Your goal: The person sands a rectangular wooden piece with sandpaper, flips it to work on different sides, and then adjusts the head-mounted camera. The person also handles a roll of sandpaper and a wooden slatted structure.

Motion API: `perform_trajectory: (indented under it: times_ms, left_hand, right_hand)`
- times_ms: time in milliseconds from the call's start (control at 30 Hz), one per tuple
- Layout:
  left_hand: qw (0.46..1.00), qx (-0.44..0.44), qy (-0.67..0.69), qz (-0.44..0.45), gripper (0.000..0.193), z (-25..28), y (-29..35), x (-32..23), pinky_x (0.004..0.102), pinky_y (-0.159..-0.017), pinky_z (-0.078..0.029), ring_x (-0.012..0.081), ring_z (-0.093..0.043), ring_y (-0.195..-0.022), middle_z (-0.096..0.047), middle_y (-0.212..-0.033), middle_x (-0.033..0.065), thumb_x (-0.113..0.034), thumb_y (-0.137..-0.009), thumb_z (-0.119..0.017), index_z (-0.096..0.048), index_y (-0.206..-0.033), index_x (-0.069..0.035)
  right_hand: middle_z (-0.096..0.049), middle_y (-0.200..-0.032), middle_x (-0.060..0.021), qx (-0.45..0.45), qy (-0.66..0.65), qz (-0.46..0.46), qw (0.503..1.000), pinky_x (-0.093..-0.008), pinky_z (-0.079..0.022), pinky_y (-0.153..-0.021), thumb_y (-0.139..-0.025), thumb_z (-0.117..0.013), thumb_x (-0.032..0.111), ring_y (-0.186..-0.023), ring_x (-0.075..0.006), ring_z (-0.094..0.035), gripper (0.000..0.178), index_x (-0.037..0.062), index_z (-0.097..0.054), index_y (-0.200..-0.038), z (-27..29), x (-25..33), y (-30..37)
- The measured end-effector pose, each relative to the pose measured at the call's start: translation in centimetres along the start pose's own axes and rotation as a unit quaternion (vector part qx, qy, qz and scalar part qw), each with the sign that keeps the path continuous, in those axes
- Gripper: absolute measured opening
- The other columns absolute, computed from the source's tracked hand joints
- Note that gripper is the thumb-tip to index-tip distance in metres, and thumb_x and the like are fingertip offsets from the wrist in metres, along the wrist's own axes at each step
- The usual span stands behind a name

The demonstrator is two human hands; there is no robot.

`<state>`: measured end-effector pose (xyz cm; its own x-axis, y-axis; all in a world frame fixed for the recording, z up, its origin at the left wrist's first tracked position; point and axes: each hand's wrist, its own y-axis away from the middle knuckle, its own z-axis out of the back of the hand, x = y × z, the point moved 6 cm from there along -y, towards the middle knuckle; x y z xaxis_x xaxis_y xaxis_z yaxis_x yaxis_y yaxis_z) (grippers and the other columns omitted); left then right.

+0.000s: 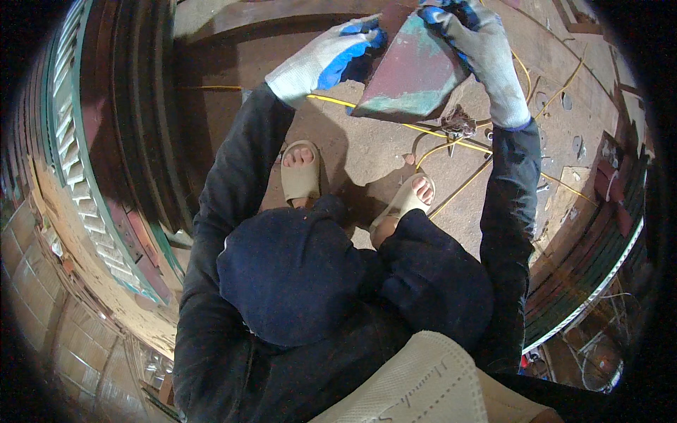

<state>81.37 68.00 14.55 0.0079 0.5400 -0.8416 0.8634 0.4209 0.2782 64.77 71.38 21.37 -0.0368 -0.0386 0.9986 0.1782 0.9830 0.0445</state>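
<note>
A flat, angular plate [405, 77], painted maroon with worn pale-teal patches, is held tilted above the floor at the far side. My left hand [338, 56], in a white glove with a blue palm, has its fingers curled at the plate's left edge. Gloved the same way, my right hand [479, 53] grips the plate's upper right edge with bent fingers. The plate's underside and the fingertips behind it are hidden. Just below its right corner shows a brown, shaggy clump [458, 121], whose kind I cannot make out.
Yellow cords [462, 190] run across the brown floor [331, 148] around my sandalled feet. Long dark beams and a slatted panel [70, 151] stand along the left. Stacked green and maroon strips [589, 275] line the right, with small metal pieces [578, 146] nearby.
</note>
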Motion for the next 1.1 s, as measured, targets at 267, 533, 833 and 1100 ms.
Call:
perform_trajectory:
  times_ms: [267, 533, 833, 1100]
  left_hand:
    - [0.994, 0.046, 0.098, 0.004, 0.044, 0.1, -1.4, 1.4, 0.0326, -0.091, -0.047, 0.018, -0.056, -0.106, -0.058, -0.115, 0.0096, -0.026, -0.093, -0.05, -0.043, -0.13, -0.005]
    - [0.978, 0.039, 0.175, 0.108, 0.04, -2.0, -2.0, 2.6, 0.0317, -0.084, -0.049, 0.0191, -0.062, -0.094, -0.062, -0.109, 0.0102, -0.032, -0.094, -0.047, -0.049, -0.124, -0.007]
    - [0.913, 0.187, -0.358, -0.06, 0.06, -1.6, -2.8, 6.1, 0.0358, -0.105, -0.031, 0.0271, -0.04, -0.126, -0.04, -0.138, 0.0116, -0.013, -0.077, -0.065, -0.042, -0.132, -0.006]
    - [0.935, 0.069, -0.2, -0.285, 0.028, 0.3, -11.1, 16.2, 0.0309, -0.099, -0.037, 0.0164, -0.051, -0.102, -0.053, -0.11, 0.0027, -0.013, -0.087, -0.055, -0.048, -0.114, -0.011]
  right_hand:
    - [-0.063, -0.078, -0.0014, -0.2, 0.295, 0.094, 0.93, -0.0238, -0.047, -0.064, -0.086, -0.058, 0.007, -0.068, -0.0094, -0.058, 0.016, 0.0039, -0.064, -0.101, 3.0, 1.8, 3.8]
    - [-0.055, -0.082, 0.0053, -0.137, -0.046, -0.017, 0.989, -0.0182, -0.042, -0.066, -0.092, -0.055, 0.02, -0.074, -0.003, -0.049, 0.015, 0.0072, -0.058, -0.098, 5.6, -9.2, 3.7]
    - [-0.056, -0.089, 0.0019, -0.1, -0.145, -0.121, 0.977, -0.0211, -0.045, -0.073, -0.092, -0.055, 0.02, -0.081, -0.007, -0.053, 0.017, 0.0075, -0.056, -0.103, 3.8, -14.9, 5.6]
    - [-0.056, -0.092, 0.0019, 0.021, -0.146, -0.053, 0.988, -0.0235, -0.043, -0.079, -0.09, -0.057, 0.02, -0.085, -0.0072, -0.049, 0.02, 0.0048, -0.058, -0.102, 0.5, -13.0, 4.6]
